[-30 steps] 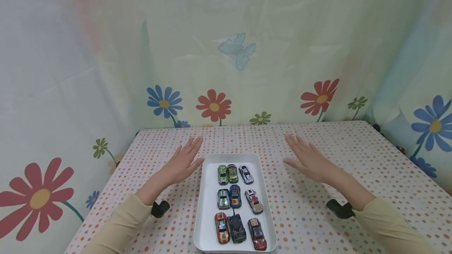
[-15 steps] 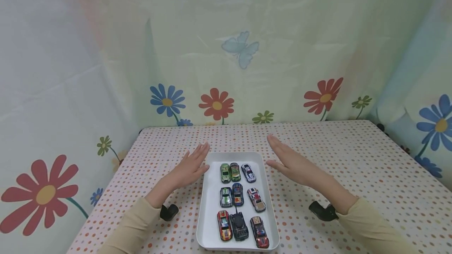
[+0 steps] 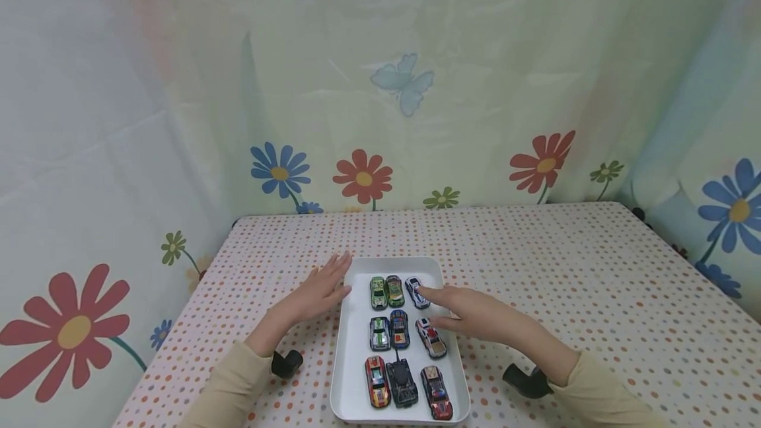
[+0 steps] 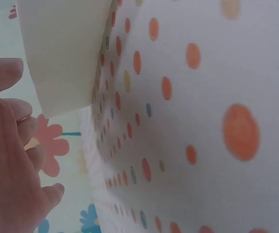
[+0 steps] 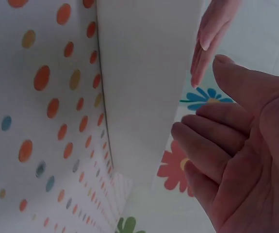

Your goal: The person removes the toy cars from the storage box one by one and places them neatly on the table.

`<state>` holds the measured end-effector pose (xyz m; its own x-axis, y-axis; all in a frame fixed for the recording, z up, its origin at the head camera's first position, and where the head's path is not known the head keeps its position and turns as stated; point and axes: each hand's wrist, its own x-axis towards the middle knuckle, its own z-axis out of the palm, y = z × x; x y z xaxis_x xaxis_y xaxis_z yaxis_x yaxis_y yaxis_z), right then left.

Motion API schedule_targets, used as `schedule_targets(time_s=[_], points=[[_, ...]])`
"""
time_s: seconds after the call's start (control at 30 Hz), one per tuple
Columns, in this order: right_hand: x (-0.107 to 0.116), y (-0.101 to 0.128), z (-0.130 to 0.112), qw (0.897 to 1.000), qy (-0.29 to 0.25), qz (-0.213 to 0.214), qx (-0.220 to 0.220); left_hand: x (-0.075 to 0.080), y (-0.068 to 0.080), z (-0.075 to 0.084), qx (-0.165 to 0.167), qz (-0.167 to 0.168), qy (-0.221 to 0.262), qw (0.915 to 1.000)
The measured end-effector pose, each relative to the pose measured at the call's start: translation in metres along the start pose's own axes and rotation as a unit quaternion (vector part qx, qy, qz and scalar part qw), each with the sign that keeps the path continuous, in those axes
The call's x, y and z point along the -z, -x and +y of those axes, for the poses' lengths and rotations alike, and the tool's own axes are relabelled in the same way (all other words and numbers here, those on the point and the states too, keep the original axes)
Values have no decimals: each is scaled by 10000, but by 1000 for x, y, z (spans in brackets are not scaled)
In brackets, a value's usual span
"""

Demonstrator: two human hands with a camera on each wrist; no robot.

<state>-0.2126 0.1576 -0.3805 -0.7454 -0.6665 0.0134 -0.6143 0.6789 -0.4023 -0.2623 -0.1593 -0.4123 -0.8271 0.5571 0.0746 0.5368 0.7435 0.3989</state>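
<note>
A white tray holds several toy cars in rows. My right hand hovers over the tray's right rim, its fingertips above the white-and-blue toy car and its thumb by the white-and-red toy car. In the right wrist view that hand holds nothing, fingers slightly bent; the cars are hidden there behind the tray wall. Beside the left rim is my left hand, fingers extended, holding nothing. The left wrist view has this hand near the tray's outer wall.
Two green toy cars lie at the tray's far end, and a black toy tank at the near end. Beneath is a dotted tablecloth. A flowered curtain hangs behind the table.
My right hand has moved left and down from beside the tray to over its right-hand cars. My left hand has come slightly closer to the left rim and lower. The cars have stayed put.
</note>
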Motion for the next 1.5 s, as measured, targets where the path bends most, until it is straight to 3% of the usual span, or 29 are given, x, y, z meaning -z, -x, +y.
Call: schedule_targets(time_s=[0.43,0.8,1.07,1.3,1.5], points=[[-15,-10,-6,9951,316,-870,-347,-9,3,-7,79,38,245,9997],[-17,-11,-8,9949,734,-671,-184,-10,4,-10,17,-79,614,9981],[-21,-12,-7,9967,637,-481,-150,-12,3,-13,95,-175,795,9966],[-24,-12,-4,9973,654,-338,-27,-11,3,-14,-166,-156,1125,9934],[-24,-12,-3,9975,647,-254,126,-11,6,-14,-94,-57,1467,9891]])
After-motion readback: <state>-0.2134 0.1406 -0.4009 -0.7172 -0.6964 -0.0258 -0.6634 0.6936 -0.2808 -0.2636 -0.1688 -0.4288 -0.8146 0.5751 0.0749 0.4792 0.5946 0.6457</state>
